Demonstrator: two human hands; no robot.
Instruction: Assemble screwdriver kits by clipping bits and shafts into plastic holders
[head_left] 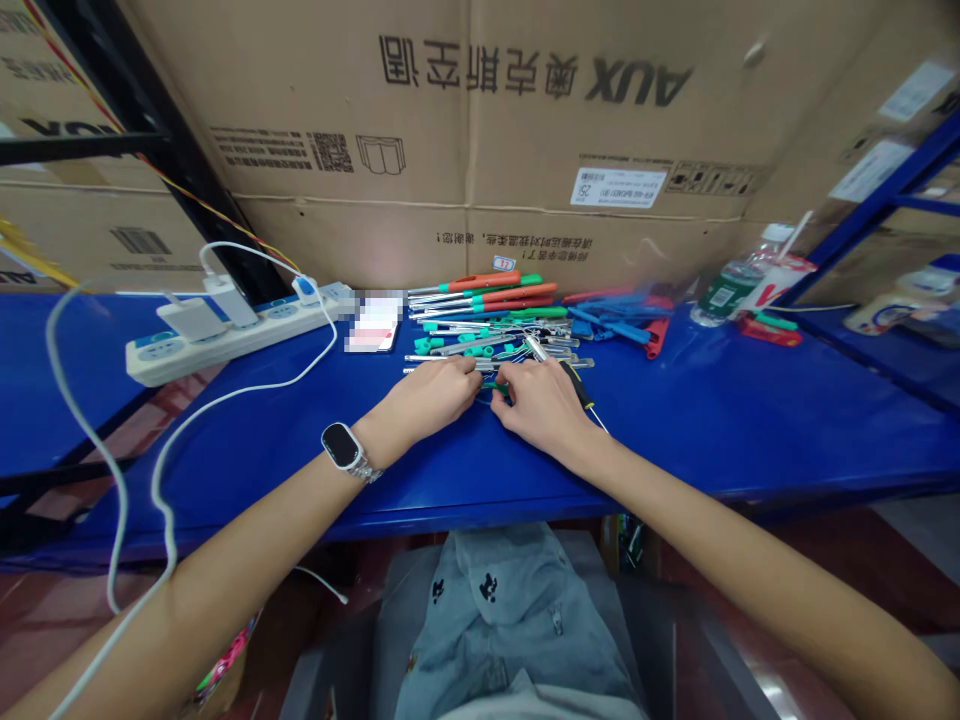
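My left hand [442, 398], with a watch on its wrist, is closed at the front of a pile of small parts; what its fingertips hold is hidden. My right hand [544, 408] curls in close beside it, fingers pinched at a small green piece [495, 387] between the hands. Partly under the right hand lies a screwdriver [577, 385] with a black and yellow handle. Just beyond the fingers are thin metal strips [450, 362] and loose green plastic pieces [431, 345]. Farther back, tools with orange-red and green handles [517, 293] lie stacked.
Blue and red plastic parts [615, 318] lie right of the pile, before a bottle [724, 295] and a cup [784, 280]. At left are a phone [375, 325] and a power strip [262, 335] with a trailing white cable [225, 402]. A cardboard box [465, 130] walls off the back.
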